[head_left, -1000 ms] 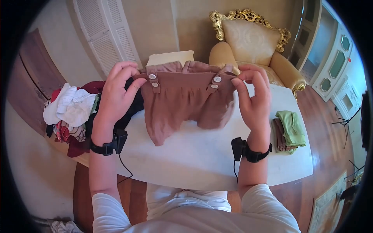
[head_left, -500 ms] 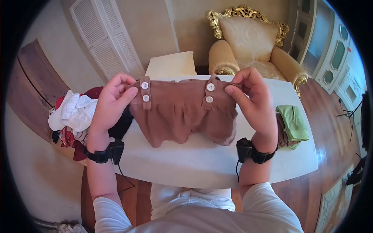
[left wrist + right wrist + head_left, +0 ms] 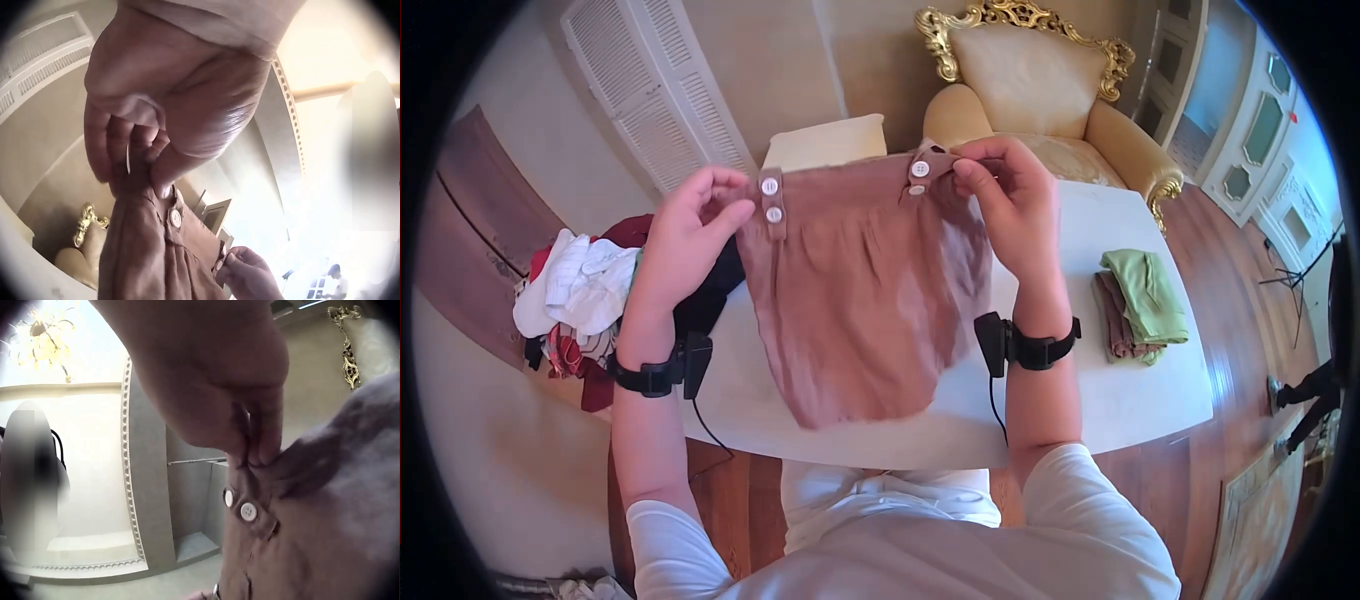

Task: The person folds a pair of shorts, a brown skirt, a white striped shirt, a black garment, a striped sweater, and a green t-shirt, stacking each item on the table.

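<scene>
A pair of brown shorts (image 3: 860, 300) with white buttons on two tabs hangs in the air over the white table (image 3: 1120, 420). My left hand (image 3: 690, 240) pinches the waistband at its left corner, thumb in front. At the other corner, my right hand (image 3: 1015, 205) pinches the waist beside the right tab, close to its buttons (image 3: 248, 511). The waistband is stretched between both hands, its right end a little higher. In the left wrist view, fingers and thumb press the cloth together above a button (image 3: 175, 218).
Heaped clothes (image 3: 585, 290), white, red and dark, lie at the table's left. On the right sits a folded stack with a green garment (image 3: 1145, 295) over brown ones. Beyond the table stand a cream box-like piece (image 3: 825, 143) and a gold armchair (image 3: 1040, 90).
The shorts were bunched, then spread out facing me; now they hang longer, with their right side turned away. My right hand has risen and moved left, still pinching the waist.
</scene>
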The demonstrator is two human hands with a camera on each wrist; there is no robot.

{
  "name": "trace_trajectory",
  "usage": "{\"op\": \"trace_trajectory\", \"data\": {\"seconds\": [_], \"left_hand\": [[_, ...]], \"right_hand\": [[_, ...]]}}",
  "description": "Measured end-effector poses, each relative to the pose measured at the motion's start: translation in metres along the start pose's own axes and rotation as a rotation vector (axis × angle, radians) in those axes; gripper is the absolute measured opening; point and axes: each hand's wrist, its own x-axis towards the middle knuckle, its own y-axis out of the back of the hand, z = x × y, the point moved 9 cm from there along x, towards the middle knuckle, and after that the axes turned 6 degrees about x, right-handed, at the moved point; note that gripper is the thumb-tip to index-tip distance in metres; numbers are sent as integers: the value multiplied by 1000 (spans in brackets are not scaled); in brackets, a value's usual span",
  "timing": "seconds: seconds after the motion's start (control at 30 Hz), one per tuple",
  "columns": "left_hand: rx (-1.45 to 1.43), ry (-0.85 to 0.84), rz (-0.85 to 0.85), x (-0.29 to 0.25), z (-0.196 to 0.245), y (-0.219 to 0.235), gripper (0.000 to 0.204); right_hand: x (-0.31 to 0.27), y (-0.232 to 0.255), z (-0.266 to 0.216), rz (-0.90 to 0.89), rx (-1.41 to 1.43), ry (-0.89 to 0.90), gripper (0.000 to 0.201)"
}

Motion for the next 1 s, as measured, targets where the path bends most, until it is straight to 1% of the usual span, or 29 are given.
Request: {"op": "trace_trajectory", "data": {"seconds": [0.07,0.1,0.13,0.17,0.23,0.27,0.33,0.37,0.43,0.47,0.57,0.6,0.7,0.73,0.8,0.9,0.93,1.0], "left_hand": [[119,-68,201,1,26,14,18],[169,-97,256,-1,38,18,17],[217,-126,309,-6,51,22,17],[266,-153,360,-11,58,25,16],[298,-201,359,-20,50,21,17],[313,-225,358,-25,45,20,17],[402,-230,112,-35,35,0,20],[445,-230,-11,-44,30,-10,22],[431,-62,-469,-71,3,-40,31],[404,53,-596,-87,-17,-46,32],[407,168,-550,-93,-54,-53,31],[380,133,-509,-93,-69,-61,30],[311,107,-474,-100,-105,-92,30],[268,156,-457,-101,-114,-104,31],[181,252,-417,-102,-125,-128,34],[253,333,-339,-93,-132,-148,45],[313,357,-309,-89,-130,-149,56],[362,367,-232,-76,-132,-149,61]], "right_hand": [[1,-2,-7,35,84,133,10],[0,-1,-11,54,124,193,8],[-1,-1,-12,40,166,213,7],[0,-1,-12,20,150,204,7],[0,1,-16,-20,114,182,7],[-1,-3,-19,-134,-15,156,8],[-11,-5,-27,-365,-272,104,10],[-19,-8,-29,-475,-320,11,11],[-40,-13,-27,-695,-413,-183,14],[-41,-10,-18,-676,-340,-190,18],[-33,-9,-10,-598,-408,-284,19],[-31,-12,-5,-599,-442,-293,19],[-33,-24,34,-659,-452,-293,18],[-34,-28,53,-681,-513,-303,21],[-37,-37,91,-726,-636,-319,27],[-52,-53,140,-758,-708,-392,32],[-53,-60,149,-744,-710,-360,32],[-59,-74,164,-717,-710,-301,33]]}}
